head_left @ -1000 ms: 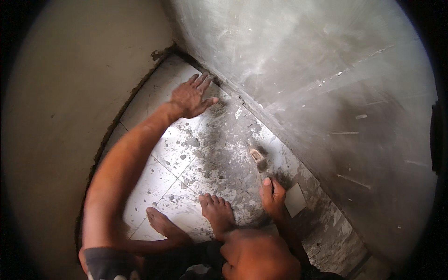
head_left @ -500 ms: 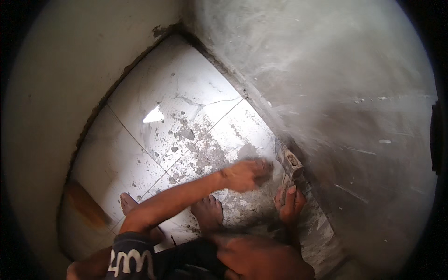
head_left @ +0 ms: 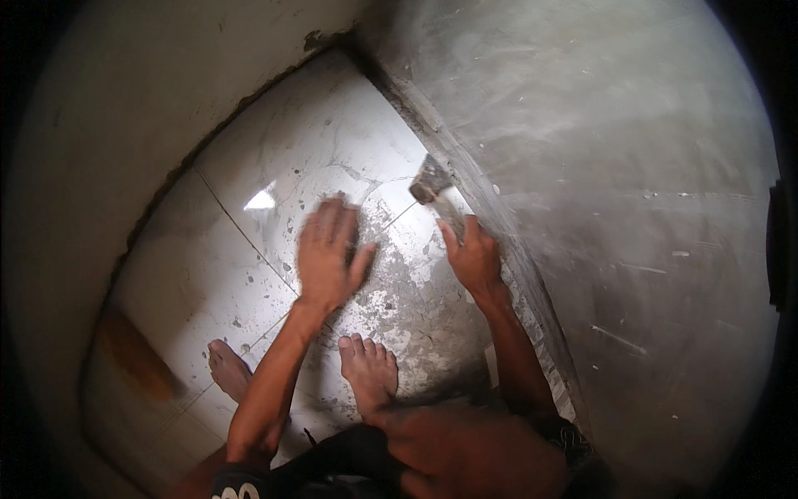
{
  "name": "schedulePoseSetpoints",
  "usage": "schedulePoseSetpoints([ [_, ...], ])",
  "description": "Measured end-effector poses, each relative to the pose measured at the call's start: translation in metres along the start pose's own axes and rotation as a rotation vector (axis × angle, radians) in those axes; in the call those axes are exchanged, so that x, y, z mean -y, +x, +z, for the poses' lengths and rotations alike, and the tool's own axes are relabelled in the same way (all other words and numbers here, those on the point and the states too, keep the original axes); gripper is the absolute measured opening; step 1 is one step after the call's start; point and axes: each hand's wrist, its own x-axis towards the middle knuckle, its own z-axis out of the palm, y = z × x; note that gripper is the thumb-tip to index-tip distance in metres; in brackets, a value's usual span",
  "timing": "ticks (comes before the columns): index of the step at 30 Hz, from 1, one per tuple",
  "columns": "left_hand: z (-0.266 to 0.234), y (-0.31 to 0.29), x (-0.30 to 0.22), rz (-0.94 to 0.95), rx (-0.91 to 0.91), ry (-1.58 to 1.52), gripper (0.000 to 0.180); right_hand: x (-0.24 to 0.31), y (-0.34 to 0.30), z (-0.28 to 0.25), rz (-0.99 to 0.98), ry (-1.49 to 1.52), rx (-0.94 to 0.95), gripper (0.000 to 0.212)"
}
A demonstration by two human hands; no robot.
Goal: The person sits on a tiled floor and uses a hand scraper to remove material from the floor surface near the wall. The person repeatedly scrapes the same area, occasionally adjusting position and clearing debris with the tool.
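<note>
My left hand [head_left: 331, 254] is open over the floor tiles [head_left: 249, 141], palm down. Its fingers are stretched out and slightly blurred, with the thumb apart. Grey mortar crumbs [head_left: 399, 287] lie under and beside it; the hand covers some of them. My right hand [head_left: 475, 259] is closed around the short handle of a hammer [head_left: 431, 180], close to the right wall. The hammer's dark, blocky head points away from me and is near or on the tile at the wall's foot; I cannot tell if it touches.
A grey plastered wall [head_left: 615, 208] rises along the right, a paler wall [head_left: 108, 141] along the left, meeting in a far corner. My bare feet [head_left: 370, 374] stand on the tiles. A brownish-orange patch [head_left: 137, 358] shows at the lower left. Mortar dust runs along the right wall's base.
My left hand has moved left and away from me, with its fingers now spread. My right hand has carried the hammer farther forward along the right wall. Fewer crumbs show near the middle.
</note>
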Motion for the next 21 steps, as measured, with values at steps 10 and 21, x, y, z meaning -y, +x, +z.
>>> schedulePoseSetpoints([
  [10,-0.002,-0.027,0.035,-0.116,0.019,0.261,0.073,0.007,-0.004,0.038,-0.248,-0.188,-0.064,0.043],
  [21,-0.001,-0.029,0.039,-0.104,0.022,0.25,0.073,-0.004,-0.006,0.035,-0.11,-0.209,-0.063,0.041],
])
